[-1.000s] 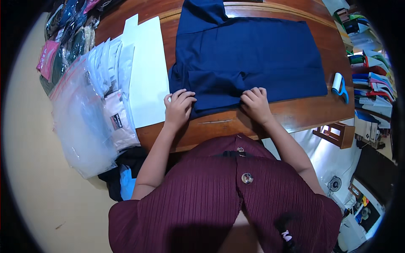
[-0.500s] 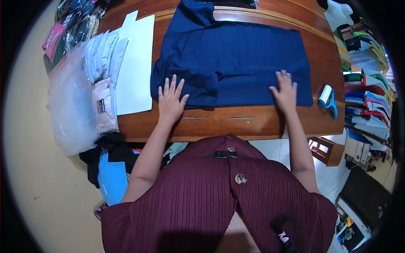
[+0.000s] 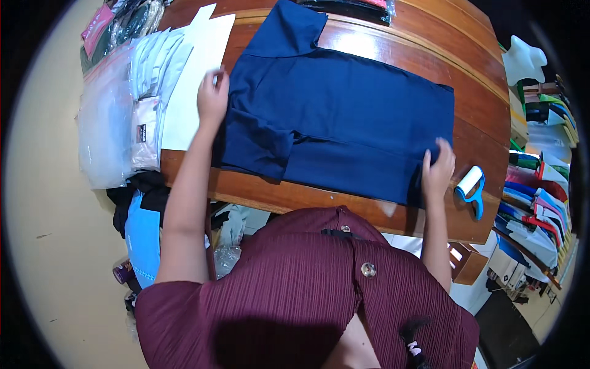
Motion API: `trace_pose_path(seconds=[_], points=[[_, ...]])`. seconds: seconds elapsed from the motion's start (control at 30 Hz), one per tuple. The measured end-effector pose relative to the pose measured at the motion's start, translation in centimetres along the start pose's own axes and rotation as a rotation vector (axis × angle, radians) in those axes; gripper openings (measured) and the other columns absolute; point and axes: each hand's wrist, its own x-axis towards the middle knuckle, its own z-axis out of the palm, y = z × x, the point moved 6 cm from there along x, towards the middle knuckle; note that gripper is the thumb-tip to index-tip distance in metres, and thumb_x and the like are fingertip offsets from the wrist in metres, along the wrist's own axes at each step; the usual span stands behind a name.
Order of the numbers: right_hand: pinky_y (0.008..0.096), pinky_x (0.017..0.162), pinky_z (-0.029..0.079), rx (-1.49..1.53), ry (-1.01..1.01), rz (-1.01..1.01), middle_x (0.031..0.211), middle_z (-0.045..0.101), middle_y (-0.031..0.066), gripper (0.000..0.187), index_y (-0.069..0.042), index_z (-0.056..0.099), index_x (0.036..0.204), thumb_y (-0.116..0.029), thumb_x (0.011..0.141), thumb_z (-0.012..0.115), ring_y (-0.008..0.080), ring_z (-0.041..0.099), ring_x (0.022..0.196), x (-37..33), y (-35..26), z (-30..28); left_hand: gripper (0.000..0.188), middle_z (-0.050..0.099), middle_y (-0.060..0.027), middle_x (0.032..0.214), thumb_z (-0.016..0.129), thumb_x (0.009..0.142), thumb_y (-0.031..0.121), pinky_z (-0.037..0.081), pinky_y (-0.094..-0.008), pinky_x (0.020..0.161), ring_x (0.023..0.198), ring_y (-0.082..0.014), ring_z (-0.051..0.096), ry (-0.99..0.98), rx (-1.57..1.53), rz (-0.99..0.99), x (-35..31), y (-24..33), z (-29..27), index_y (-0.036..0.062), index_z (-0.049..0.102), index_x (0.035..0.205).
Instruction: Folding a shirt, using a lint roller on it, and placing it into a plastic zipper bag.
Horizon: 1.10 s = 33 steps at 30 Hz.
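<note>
A navy blue short-sleeved garment [image 3: 369,111] lies flat on the wooden table, its far sleeve spread out and its near sleeve part folded in. My left hand [image 3: 212,101] is beside the garment's left edge, over the border of a white board [image 3: 187,104]. Its fingers are curled in, and whatever may be between them is hidden. At the near right corner of the garment is my right hand [image 3: 437,172], thumb and fingers apart, beside the hem. A lint roller [image 3: 471,190] with a blue handle and white roll lies to the right of that hand.
Clear plastic bags [image 3: 104,123] and a stack of pale packaged garments [image 3: 147,74] fill the table's left side. Dark packaged items [image 3: 350,7] lie at the far edge. A white mannequin form [image 3: 524,59] and hanging clothes [image 3: 538,209] stand to the right.
Both hands have come off the cloth where they lay flat. My left hand moved away and left towards the board, its fingers curling; my right shifted to the hem corner. The view has turned.
</note>
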Motion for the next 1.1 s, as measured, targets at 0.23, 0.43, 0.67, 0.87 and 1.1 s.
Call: trace_pose_path(seconds=[0.23,0.43,0.67,0.87,1.1], points=[[0.0443,0.104,0.043,0.042,-0.103,-0.111,0.136,0.054,0.013,0.042,-0.011,0.051,0.133,-0.017,0.093,0.06,0.035,0.051,0.124,18.1,4.8,8.6,0.064,0.066,-0.0139,0.123,0.065,0.09,0.043,0.046,-0.0392,0.102,0.119,-0.0293,0.06,-0.187,0.158,-0.209,17.6,-7.3,12.7,0.0071,0.049,0.141],[0.05,0.097,0.044,-0.172,-0.324,0.018,0.126,0.06,0.0071,0.034,-0.015,0.056,0.126,-0.021,0.093,0.062,0.0295,0.053,0.12,19.4,4.6,10.4,0.057,0.065,-0.0116,0.127,0.067,0.088,0.05,0.046,-0.0361,0.1,0.113,-0.0206,0.062,-0.489,-0.152,-0.453,20.0,-5.2,16.9,0.0066,0.065,0.126],[0.0458,0.098,0.04,-0.266,-0.146,-0.175,0.103,0.064,0.0076,0.018,-0.009,0.062,0.105,-0.019,0.091,0.064,0.0289,0.058,0.103,17.1,5.8,3.7,0.046,0.061,-0.0114,0.131,0.064,0.094,0.033,0.037,-0.0353,0.108,0.126,-0.0259,0.052,-0.399,-0.578,-0.307,20.2,1.9,14.2,0.0147,0.058,0.135],[0.0426,0.092,0.04,-0.056,-0.06,-0.332,0.095,0.064,0.0103,0.016,-0.007,0.061,0.099,-0.007,0.083,0.065,0.0315,0.059,0.093,7.2,3.2,-3.7,0.04,0.062,-0.0098,0.125,0.059,0.095,0.004,0.041,-0.0318,0.105,0.114,-0.02,0.058,-0.139,-0.851,-0.042,7.6,2.8,-5.3,-0.0027,0.05,0.134],[0.0414,0.084,0.041,-0.031,-0.333,-0.198,0.095,0.059,0.0119,0.028,-0.005,0.057,0.098,0.002,0.073,0.065,0.0339,0.055,0.094,-0.5,3.3,-1.5,0.022,0.069,-0.0102,0.104,0.053,0.073,-0.011,0.043,-0.0383,0.101,0.112,-0.0284,0.06,-0.641,-0.179,0.099,-11.2,-0.7,-6.9,0.0035,0.06,0.088]])
